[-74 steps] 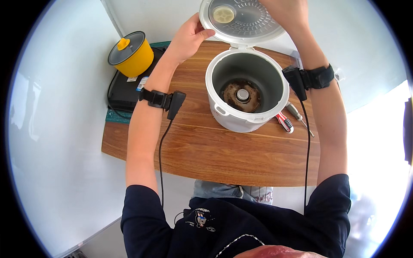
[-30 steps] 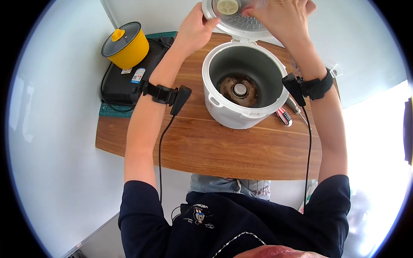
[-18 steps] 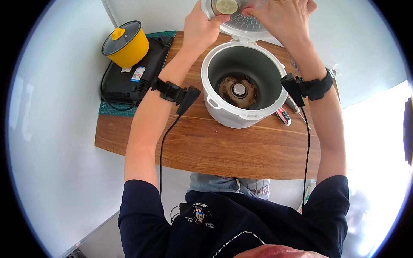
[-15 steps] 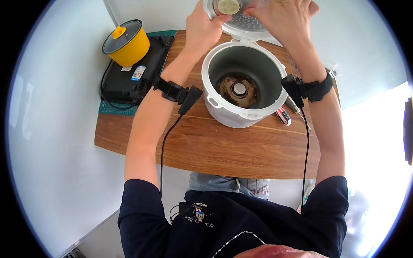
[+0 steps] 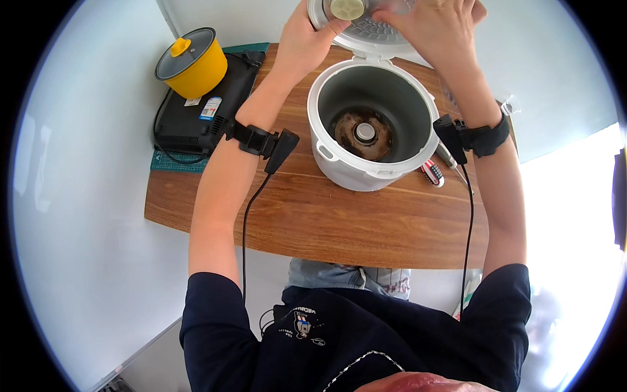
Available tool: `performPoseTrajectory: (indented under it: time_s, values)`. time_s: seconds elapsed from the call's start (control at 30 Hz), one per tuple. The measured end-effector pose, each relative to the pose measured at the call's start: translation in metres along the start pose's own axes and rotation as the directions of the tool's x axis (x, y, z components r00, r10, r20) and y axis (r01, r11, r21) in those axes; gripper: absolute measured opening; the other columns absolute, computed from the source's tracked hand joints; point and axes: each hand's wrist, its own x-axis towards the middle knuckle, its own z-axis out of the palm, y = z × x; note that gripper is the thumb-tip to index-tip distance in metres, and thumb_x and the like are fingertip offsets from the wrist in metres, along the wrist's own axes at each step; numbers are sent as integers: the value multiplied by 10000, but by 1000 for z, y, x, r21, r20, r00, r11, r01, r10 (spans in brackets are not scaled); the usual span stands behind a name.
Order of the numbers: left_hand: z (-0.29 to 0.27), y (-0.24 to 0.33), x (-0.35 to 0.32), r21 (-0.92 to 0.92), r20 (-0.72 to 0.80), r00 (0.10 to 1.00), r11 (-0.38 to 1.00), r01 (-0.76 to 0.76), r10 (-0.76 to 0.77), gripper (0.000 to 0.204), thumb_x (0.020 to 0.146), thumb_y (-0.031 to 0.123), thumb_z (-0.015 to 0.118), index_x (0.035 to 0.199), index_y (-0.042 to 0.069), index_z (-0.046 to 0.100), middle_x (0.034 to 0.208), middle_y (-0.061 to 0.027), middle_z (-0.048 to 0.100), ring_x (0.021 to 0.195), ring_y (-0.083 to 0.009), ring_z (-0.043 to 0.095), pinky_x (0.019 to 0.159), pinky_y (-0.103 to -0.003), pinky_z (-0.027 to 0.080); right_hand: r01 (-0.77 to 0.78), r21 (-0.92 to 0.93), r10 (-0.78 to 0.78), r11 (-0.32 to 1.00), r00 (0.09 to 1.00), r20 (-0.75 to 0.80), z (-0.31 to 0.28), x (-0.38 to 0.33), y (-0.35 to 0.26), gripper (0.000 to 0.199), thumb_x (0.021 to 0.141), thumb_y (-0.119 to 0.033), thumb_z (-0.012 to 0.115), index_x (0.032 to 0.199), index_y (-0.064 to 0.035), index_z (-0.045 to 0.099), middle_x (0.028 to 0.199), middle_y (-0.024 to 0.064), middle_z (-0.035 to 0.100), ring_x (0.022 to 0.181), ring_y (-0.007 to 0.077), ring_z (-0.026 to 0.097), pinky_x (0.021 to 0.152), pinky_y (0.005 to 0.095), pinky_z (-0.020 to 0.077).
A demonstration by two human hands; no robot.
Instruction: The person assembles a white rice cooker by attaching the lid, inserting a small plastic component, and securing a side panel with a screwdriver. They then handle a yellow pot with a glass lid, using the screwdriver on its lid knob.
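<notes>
A white rice cooker point(image 5: 353, 178) stands on the wooden table with its lid point(image 5: 373, 48) raised at the far side. Brown stains mark the heating plate point(image 5: 353, 124) in its bare grey interior. At the upper edge of view, my left hand point(image 5: 304, 40) grips the left side of the lid's underside, thumb beside a round cream piece point(image 5: 347, 8). My right hand point(image 5: 445, 31) is on the right side, its thumb reaching across the patterned inner face. Its fingers are partly cut off by the picture's edge. I cannot tell whether the silver-rimmed inner part is separate from the lid.
On the left, a yellow pot point(image 5: 199, 73) with a glass lid sits on a black appliance point(image 5: 189, 124), over a green cutting mat point(image 5: 175, 163). Right of the cooker lie a red-and-black handled tool point(image 5: 432, 173) and a screwdriver point(image 5: 447, 155). Black cables hang from both wrist straps.
My right thumb has shifted slightly on the lid's underside and my right forearm a little to the right. Both hands stay at the lid.
</notes>
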Motion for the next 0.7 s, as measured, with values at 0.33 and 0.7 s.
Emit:
performPoseTrajectory:
  time_s: [0.33,0.7]
  values:
    - [-1,4,-5,-42,-40,999,999,22,-24,463,969,265,742,1300,-25,599,1176,-171,705,1081,-263,660,934,-376,507,-333,496,265,802,942,203,-11,-3,41,882,796,-165,880,1530,-135,392,1263,135,582,1120,280,623,943,419,502]
    - [-9,-14,-9,-177,-42,992,976,-125,119,420,1013,220,690,1319,-41,567,1131,-108,671,1054,-185,629,920,-333,499,-518,729,245,447,855,457,15,-36,92,316,1008,-209,695,1245,-4,657,1086,28,709,997,114,613,897,304,509]
